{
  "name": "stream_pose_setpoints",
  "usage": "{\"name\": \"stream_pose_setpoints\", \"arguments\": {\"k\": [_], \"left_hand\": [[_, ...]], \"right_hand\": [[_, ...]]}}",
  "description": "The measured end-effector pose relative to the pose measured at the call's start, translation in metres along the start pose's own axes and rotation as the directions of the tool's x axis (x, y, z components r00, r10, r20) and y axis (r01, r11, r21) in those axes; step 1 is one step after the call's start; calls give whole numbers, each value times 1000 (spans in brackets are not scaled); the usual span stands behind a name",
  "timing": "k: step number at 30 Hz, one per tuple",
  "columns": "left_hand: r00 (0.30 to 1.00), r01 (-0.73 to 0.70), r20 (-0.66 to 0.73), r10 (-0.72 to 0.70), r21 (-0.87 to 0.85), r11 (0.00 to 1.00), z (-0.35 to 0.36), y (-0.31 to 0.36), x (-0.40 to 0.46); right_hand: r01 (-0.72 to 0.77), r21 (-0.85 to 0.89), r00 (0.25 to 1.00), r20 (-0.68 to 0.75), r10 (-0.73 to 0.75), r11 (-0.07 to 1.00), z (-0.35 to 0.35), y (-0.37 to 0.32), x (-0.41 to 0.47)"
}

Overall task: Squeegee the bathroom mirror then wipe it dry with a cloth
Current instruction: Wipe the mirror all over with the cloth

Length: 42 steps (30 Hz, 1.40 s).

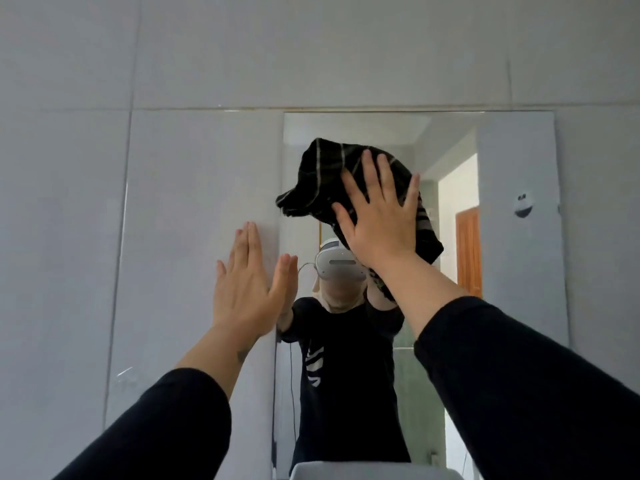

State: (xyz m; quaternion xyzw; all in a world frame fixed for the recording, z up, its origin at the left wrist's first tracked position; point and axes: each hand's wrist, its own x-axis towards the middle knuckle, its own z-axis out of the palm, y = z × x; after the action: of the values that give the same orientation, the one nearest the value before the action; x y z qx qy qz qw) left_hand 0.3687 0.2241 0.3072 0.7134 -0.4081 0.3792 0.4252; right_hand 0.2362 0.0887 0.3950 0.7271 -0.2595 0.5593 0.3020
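The frameless bathroom mirror (194, 188) covers the wall ahead and reflects a person in a dark top with a headset. A black cloth (325, 174) with thin pale stripes is pressed flat against the upper middle of the glass under my right hand (377, 216), whose fingers are spread over it. My left hand (247, 285) rests flat on the mirror to the lower left of the cloth, fingers straight, holding nothing. No squeegee is in view.
Pale grey wall tiles (311, 46) surround the mirror. A small white round holder (524, 206) shows at the mirror's right side. The white rim of a basin (363, 471) sits at the bottom edge. A wooden door (469, 251) appears in the reflection.
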Motion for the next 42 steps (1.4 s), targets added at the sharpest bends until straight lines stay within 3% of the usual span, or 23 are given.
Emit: {"name": "stream_pose_setpoints", "arguments": {"k": [4,10,20,28,36,42], "left_hand": [[999,26,-25,-26,-9,1000,-10,-15,-7],[992,101,-76,-103,-24,995,-15,-26,-17],[994,108,-19,-109,-41,993,-3,-9,-38],[996,-64,60,65,-21,998,13,24,-37],[998,31,44,-34,57,998,33,51,-39],[1000,28,-3,-27,77,997,42,46,-36]], "right_hand": [[183,-23,983,-1,-183,983,7,-39,0],[295,-45,955,-1,-295,954,15,-63,-13],[493,-95,870,91,-485,865,15,-29,-60],[311,-100,946,134,-297,945,3,48,-87],[57,-117,989,142,-40,991,-1,135,-118],[-160,-64,982,94,166,985,0,175,-144]]}}
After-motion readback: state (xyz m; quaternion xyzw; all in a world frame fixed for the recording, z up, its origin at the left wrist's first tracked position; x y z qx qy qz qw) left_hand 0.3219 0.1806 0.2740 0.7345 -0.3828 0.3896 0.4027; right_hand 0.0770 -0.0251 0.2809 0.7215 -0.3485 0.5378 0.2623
